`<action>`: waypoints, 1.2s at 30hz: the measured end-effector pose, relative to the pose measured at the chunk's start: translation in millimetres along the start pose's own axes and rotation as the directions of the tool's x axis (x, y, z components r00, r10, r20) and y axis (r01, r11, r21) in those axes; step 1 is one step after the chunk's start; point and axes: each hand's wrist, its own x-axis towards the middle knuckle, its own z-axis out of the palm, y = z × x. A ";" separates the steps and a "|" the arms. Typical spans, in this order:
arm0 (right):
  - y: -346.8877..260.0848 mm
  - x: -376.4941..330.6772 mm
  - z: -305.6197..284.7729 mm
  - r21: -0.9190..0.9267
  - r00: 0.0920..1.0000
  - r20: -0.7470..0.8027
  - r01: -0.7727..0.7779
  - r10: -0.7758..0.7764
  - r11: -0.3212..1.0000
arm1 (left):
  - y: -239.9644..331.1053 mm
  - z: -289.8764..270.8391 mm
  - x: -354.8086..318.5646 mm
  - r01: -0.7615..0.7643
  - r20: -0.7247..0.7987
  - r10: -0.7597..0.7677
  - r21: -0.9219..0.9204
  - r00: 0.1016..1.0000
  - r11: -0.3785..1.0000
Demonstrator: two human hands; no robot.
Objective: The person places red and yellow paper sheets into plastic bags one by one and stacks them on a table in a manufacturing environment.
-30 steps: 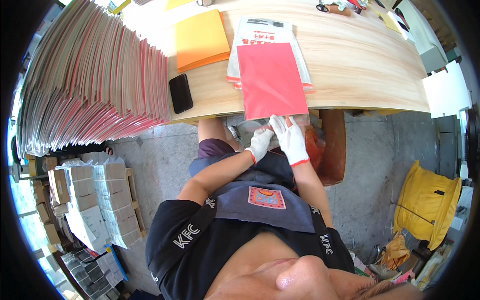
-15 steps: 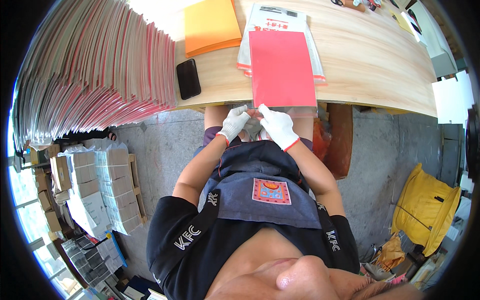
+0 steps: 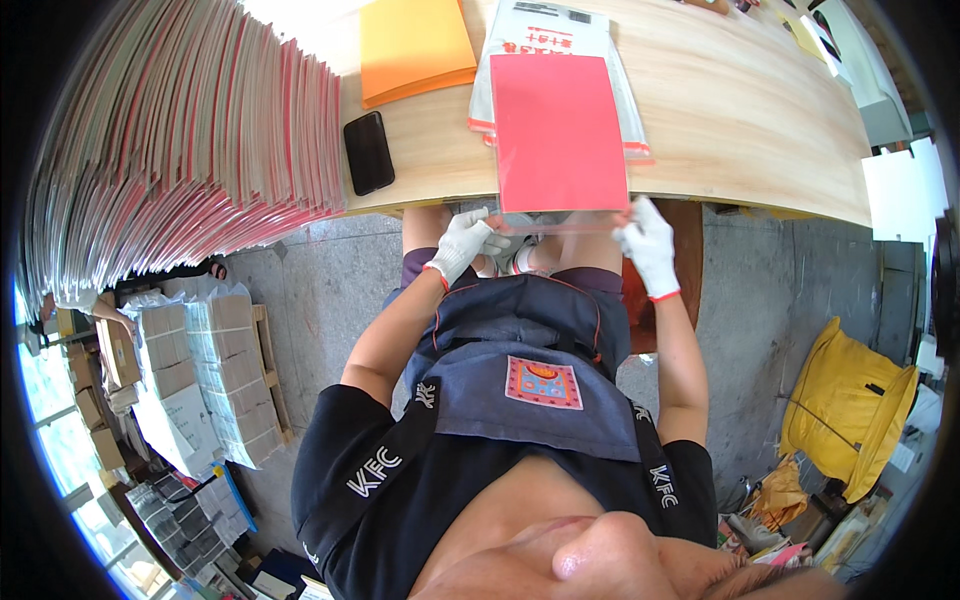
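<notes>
**Obscured and cut-off items, head view**

Clear flap [image 3: 560, 222] below the red sheet [image 3: 558, 132]: too see-through to trace its outline; whether the left hand [image 3: 462, 244] and right hand [image 3: 648, 245] pinch it or only touch it cannot be told. Red sheet covers most of the white packets [image 3: 548, 28] beneath; their top is cut by the frame edge. Orange envelope stack [image 3: 414, 45]: top cut off. Tall paper stack [image 3: 190, 150]: far end lost in the dark rim. Items at the table's [image 3: 740, 120] far right corner: too small to identify. Lower legs hidden under the table
</notes>
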 end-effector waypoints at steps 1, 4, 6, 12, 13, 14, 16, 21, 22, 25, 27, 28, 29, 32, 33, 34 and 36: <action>-12.5 -4.6 23.0 -0.056 0.997 0.030 0.076 -0.075 0.996 | 3.2 0.8 -2.8 -0.004 0.000 0.004 0.015 1.000 1.000; -17.9 2.8 74.0 -0.455 0.894 0.337 0.431 -0.297 0.779 | 7.0 0.1 -5.9 -0.022 -0.009 0.022 0.028 1.000 0.999; -11.0 8.8 109.1 -0.465 0.742 0.369 0.669 -0.560 0.580 | -0.1 -2.2 1.1 -0.036 -0.020 0.036 -0.001 0.999 0.999; -31.7 14.9 118.6 -0.591 0.724 0.621 0.684 -0.299 0.428 | 6.0 0.8 0.0 0.013 -0.009 -0.013 -0.025 1.000 1.000; -32.9 10.1 105.9 -0.473 0.768 0.585 0.584 -0.261 0.660 | 5.2 1.2 -0.7 0.012 -0.017 -0.013 -0.059 1.000 0.998; -29.6 7.2 84.9 -0.321 0.806 0.552 0.439 -0.211 0.839 | 4.9 2.7 -2.9 0.017 -0.062 -0.022 -0.090 0.998 0.996; 0.8 10.5 24.7 0.281 0.987 0.159 -0.028 -0.017 0.959 | 4.2 -0.6 -11.1 -0.080 -0.022 0.080 0.029 0.997 0.996; 168.7 -39.9 -154.2 -0.633 0.940 -0.256 -0.340 0.227 0.696 | 2.7 -14.8 -17.3 -0.381 0.071 0.432 0.611 0.899 0.694; 192.3 -61.7 -158.8 -0.934 0.931 -0.093 -0.204 0.353 0.293 | 3.4 -11.0 -20.9 -0.442 0.014 0.591 0.679 0.807 0.587; 181.9 -68.4 -123.6 -0.983 0.897 0.079 -0.002 0.436 0.182 | 12.8 -15.0 -6.6 -0.595 0.410 0.851 0.789 0.328 -0.151; 104.4 -42.3 -74.9 -0.784 0.981 -0.139 -0.194 0.138 0.589 | 23.0 -11.0 -4.8 -0.609 0.537 0.790 0.743 0.294 -0.279; 76.6 -31.4 -55.2 -0.800 0.974 -0.056 0.089 -0.221 0.594 | 27.9 -6.5 -5.0 -0.622 0.607 0.747 0.702 0.270 -0.345; 53.9 -20.6 -38.8 -0.791 0.832 0.025 0.355 -0.554 0.497 | 27.1 -6.2 -3.6 -0.643 0.617 0.739 0.687 0.271 -0.337; 21.8 5.4 -18.3 -0.777 0.591 0.265 0.599 -0.762 0.194 | 28.6 -9.2 -2.9 -0.703 0.623 0.738 0.646 0.259 -0.298; 34.3 14.3 -18.1 -0.752 0.568 0.268 0.628 -0.778 0.199 | 26.6 -9.7 -3.1 -0.714 0.565 0.761 0.672 0.320 -0.198; 44.3 19.6 -15.8 -0.721 0.543 0.278 0.663 -0.793 0.201 | 17.7 -12.8 -1.3 -0.713 0.497 0.777 0.695 0.387 -0.089; 55.2 20.6 -7.3 -0.651 0.711 0.136 0.589 -0.690 0.478 | -2.0 -14.9 2.9 -0.670 0.265 0.772 0.694 0.577 0.263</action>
